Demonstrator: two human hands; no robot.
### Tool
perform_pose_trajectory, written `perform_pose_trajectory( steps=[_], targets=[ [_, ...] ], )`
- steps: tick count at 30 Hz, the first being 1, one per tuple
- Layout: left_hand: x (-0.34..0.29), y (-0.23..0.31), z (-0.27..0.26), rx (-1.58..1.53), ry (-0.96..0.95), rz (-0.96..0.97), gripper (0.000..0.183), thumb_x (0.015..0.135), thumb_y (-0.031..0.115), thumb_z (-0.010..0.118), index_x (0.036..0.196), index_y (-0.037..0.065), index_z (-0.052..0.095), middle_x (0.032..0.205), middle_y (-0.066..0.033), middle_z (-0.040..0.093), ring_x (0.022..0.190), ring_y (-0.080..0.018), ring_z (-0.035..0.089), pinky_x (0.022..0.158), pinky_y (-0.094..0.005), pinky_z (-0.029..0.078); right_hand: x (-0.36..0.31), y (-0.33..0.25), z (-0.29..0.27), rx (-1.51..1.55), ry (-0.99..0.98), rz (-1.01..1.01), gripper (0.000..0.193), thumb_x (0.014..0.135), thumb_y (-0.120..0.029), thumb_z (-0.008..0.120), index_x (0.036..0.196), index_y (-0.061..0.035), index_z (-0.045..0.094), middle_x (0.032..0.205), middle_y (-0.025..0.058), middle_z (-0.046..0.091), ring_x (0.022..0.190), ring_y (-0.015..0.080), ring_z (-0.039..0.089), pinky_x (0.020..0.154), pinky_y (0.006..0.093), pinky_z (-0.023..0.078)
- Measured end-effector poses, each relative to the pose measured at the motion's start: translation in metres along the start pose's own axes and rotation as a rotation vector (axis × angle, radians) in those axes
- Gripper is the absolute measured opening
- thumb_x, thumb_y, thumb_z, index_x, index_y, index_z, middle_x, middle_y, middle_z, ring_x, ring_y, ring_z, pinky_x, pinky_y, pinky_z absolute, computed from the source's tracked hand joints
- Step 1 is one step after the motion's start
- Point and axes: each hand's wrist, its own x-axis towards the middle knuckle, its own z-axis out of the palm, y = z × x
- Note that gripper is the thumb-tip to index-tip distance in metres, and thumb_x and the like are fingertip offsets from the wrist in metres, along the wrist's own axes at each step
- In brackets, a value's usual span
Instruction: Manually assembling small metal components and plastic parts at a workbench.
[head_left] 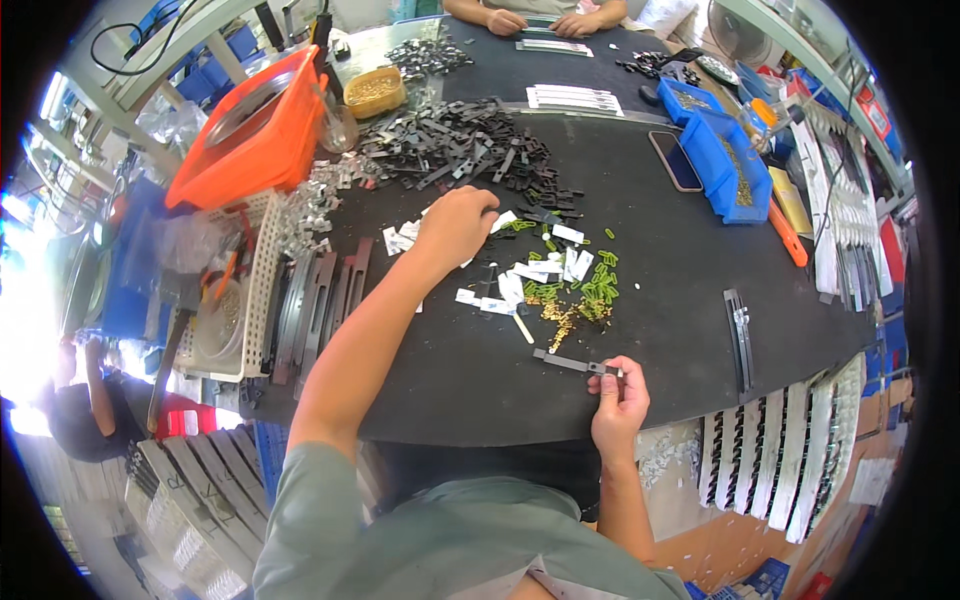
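My right hand (620, 408) pinches one end of a slim dark metal bar (570, 362), which points left above the table's near edge. My left hand (456, 228) reaches over the middle of the table, its fingers curled together; whatever they hold, if anything, is hidden. Just beyond it lies a heap of black metal parts (470, 145). White paper-like pieces (510, 288) lie scattered beside and below this hand. Between the two hands are green oval rings (600, 285) and small brass-coloured bits (560, 325).
Long dark rails (310, 310) lie at the left, beside a cream basket (255, 300) and orange bins (250, 130). At the right are a phone (676, 161), blue trays (728, 170), an orange-handled tool (786, 235) and a metal strip (738, 340). Another person's hands (540, 24) work opposite.
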Motion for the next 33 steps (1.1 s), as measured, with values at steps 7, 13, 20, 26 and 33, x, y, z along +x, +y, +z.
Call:
perform_pose_trajectory(
  steps=[7,13,20,26,33],
  targets=[
    [0.047,0.008,0.053,0.234,-0.022,0.29,0.021,0.085,0.007,0.063,0.104,0.008,0.074,0.105,-0.0122,0.072,0.1,-0.033,0.067,0.091,-0.0444,0.052,-0.003,-0.002,0.0,0.025,0.006,0.033,0.012,0.102,0.003,0.052,0.111,-0.001,0.058,0.096,0.0033,0.061,0.079,0.0103,0.062,0.072,0.0261,0.054],
    [0.0,0.042,-0.002,0.084,0.039,0.004,0.02,0.091,0.017,0.065,0.104,0.003,0.071,0.104,-0.0167,0.072,0.095,-0.0356,0.069,0.085,-0.0429,0.054,0.003,-0.002,-0.005,0.099,0.014,-0.021,0.012,0.102,0.001,0.052,0.113,0.0006,0.058,0.092,0.0054,0.063,0.079,0.0115,0.064,0.074,0.0278,0.055],
    [-0.185,0.043,-0.03,0.112,0.08,-0.043,0.023,0.086,0.01,0.078,0.106,0.0,0.073,0.097,-0.0137,0.07,0.086,-0.0261,0.071,0.072,-0.0359,0.056,0.003,0.004,-0.007,0.194,-0.011,-0.05,0.013,0.104,-0.004,0.056,0.115,0.0018,0.058,0.101,0.0074,0.064,0.081,0.0124,0.065,0.074,0.0287,0.057],
    [-0.186,0.059,-0.04,-0.028,0.047,-0.094,0.021,0.091,0.008,0.074,0.11,-0.002,0.072,0.102,-0.0135,0.071,0.084,-0.028,0.072,0.071,-0.0343,0.058,0.002,0.004,-0.006,0.166,-0.044,-0.065,0.014,0.103,-0.004,0.057,0.116,0.001,0.059,0.102,0.0067,0.064,0.081,0.0121,0.065,0.074,0.0277,0.056],
    [-0.069,0.061,0.002,-0.115,0.065,0.055,0.018,0.095,0.015,0.066,0.108,0.005,0.074,0.105,-0.0143,0.07,0.094,-0.0364,0.068,0.084,-0.0413,0.054,0.0,0.005,-0.004,0.153,0.016,-0.053,0.013,0.102,-0.001,0.056,0.115,0.0012,0.059,0.098,0.0061,0.063,0.079,0.012,0.065,0.071,0.0282,0.057]
  ],
)
